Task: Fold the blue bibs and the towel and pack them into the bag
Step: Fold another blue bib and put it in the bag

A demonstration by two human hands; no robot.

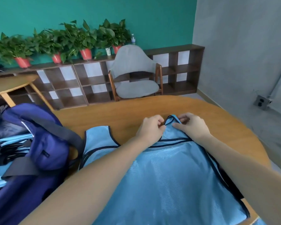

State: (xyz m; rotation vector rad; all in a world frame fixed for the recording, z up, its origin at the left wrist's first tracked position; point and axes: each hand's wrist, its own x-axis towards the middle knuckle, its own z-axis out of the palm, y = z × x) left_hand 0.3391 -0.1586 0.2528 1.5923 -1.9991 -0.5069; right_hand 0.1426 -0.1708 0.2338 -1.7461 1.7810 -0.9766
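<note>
Blue bib (165,176) strap pinched by both hands.

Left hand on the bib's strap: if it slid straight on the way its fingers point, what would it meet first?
The left hand points right, so it would likely meet the blue bib's dark-edged shoulder strap, then the right hand close beside it.

Viewpoint: single head-worn wide-angle camera, above the near edge of the wooden table (201,111).
Facing: forward and down across the table toward the shelf unit (91,78) beyond.
Nearness: close over the table; forearms fill the foreground.
Overlap: one view only.
</note>
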